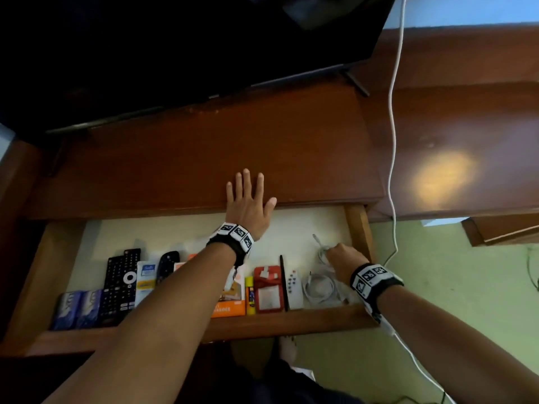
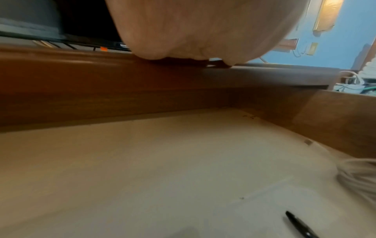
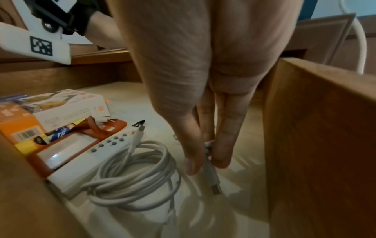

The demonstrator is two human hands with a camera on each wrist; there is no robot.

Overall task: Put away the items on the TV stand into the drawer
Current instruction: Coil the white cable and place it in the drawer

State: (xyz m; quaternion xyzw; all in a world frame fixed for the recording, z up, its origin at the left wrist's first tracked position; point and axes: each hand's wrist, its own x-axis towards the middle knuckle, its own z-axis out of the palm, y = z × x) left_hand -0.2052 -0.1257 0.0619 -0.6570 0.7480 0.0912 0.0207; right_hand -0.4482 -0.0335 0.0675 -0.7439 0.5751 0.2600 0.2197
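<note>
The wooden drawer [image 1: 294, 317] under the TV stand top [image 1: 189, 153] is pulled out. My right hand [image 1: 339, 254] reaches into its right end and pinches a white cable [image 3: 213, 178] between thumb and fingers, the plug hanging just above the drawer floor. My left hand [image 1: 248, 195] lies flat with fingers spread on the stand's front edge, holding nothing. The left wrist view shows only that palm [image 2: 203, 29] against the wood.
In the drawer lie black remotes [image 1: 119, 284], blue packs [image 1: 77, 309], an orange box [image 1: 229, 307], a red card holder [image 1: 268, 290], a pen [image 2: 301, 225], a white remote [image 1: 294, 285] and a second coiled cable [image 3: 138, 169]. The TV [image 1: 175, 39] stands behind; a white cord [image 1: 393, 141] hangs at the right.
</note>
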